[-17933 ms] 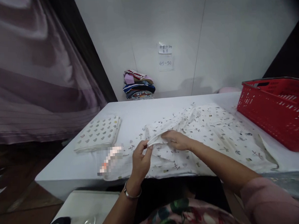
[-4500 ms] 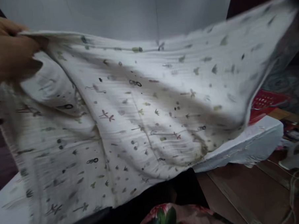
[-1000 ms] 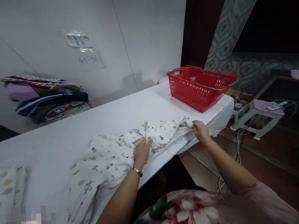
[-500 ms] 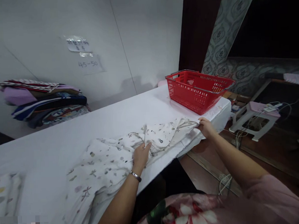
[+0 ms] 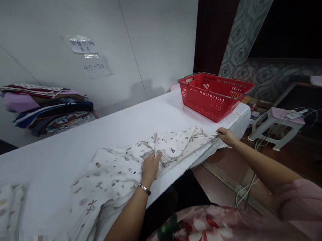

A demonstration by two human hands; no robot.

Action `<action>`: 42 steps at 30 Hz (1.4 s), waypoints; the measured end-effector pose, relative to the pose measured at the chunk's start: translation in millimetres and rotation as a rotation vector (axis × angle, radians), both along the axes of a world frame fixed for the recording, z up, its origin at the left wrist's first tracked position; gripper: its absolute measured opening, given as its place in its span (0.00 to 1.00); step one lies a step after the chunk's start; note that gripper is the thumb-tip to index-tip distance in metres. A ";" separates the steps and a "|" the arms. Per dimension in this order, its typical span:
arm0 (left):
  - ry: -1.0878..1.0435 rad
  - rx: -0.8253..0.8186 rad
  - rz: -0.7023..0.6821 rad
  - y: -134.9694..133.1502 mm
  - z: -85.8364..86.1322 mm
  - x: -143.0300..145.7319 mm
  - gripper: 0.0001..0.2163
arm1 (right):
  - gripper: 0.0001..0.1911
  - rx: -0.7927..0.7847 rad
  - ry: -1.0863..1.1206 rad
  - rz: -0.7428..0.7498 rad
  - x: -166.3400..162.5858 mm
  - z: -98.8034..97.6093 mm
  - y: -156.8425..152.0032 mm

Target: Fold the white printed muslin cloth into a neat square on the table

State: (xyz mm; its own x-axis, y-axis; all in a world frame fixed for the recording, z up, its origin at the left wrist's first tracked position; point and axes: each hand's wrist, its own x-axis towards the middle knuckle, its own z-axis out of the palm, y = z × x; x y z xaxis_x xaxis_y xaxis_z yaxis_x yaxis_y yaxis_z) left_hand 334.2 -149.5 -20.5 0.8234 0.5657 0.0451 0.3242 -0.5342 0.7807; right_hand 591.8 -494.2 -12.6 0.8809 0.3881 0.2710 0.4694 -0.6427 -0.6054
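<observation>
A white printed garment [image 5: 117,172] with small grey, green and brown motifs lies stretched along the near edge of the table; its exact kind I cannot tell. My left hand [image 5: 151,166], with a bracelet on the wrist, pinches a gathered fold near its middle. Out at the right end, my right hand [image 5: 226,136] grips a narrow tip of the same cloth and holds it taut, slightly past the table's front edge. Crumpled folds lie between the two hands, while the left part spreads loosely towards me.
A red plastic basket [image 5: 216,100] stands on the right end of the white-covered table [image 5: 118,127]. Folded clothes [image 5: 51,109] are stacked by the wall. Another printed cloth [image 5: 7,205] lies at left. A stool [image 5: 275,126] and cables [image 5: 244,193] are right of the table.
My right hand has moved a little to the right, drawing the garment's tip out further. My left hand keeps its hold in nearly the same place.
</observation>
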 end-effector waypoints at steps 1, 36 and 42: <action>0.001 -0.004 0.002 0.0 0.1 -0.1 0.18 | 0.08 0.007 -0.004 -0.017 2.1 -3.5 -2.0; -0.029 -0.003 0.003 -1.2 1.3 -2.5 0.19 | 0.18 -0.589 0.106 -0.144 -3.0 -4.6 44.7; -0.049 -0.055 0.033 -2.2 0.9 -1.4 0.18 | 0.14 -0.519 0.031 -0.162 -5.1 3.3 48.2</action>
